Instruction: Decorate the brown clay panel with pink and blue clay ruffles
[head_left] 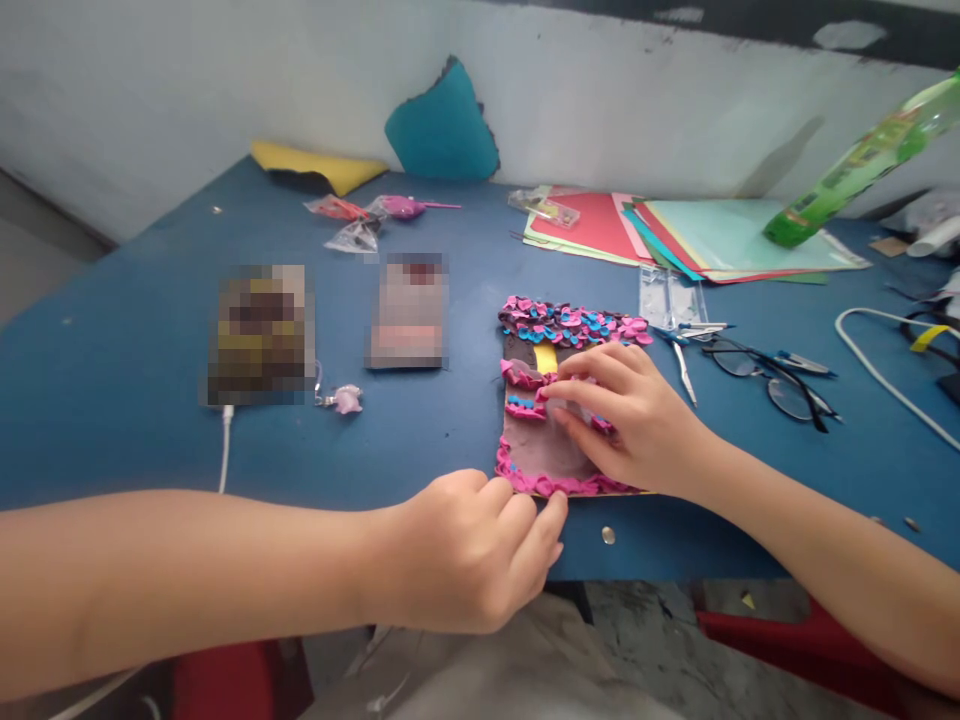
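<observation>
A craft panel [551, 445], covered with a greyish-mauve layer and edged with pink, blue and dark petal-like bits, lies on the table near its front edge. Over its middle, my right hand [637, 420] has thumb and fingertips brought together at a small pink piece [541, 394] in a row of decorations. A yellow strip [546, 357] shows just above those fingers. My left hand [480, 550] is curled, back upward, along the panel's lower left edge; its fingertips are mostly hidden, so what they hold cannot be made out.
Two blurred rectangular objects, one with a white cable [225, 450], lie left. Eyeglasses [780, 380], a compass [681, 365] and a clear case [671, 298] lie right. Coloured sheets [720, 235] and a green bottle [847, 180] stand behind. A coin-like disc [608, 536] lies in front.
</observation>
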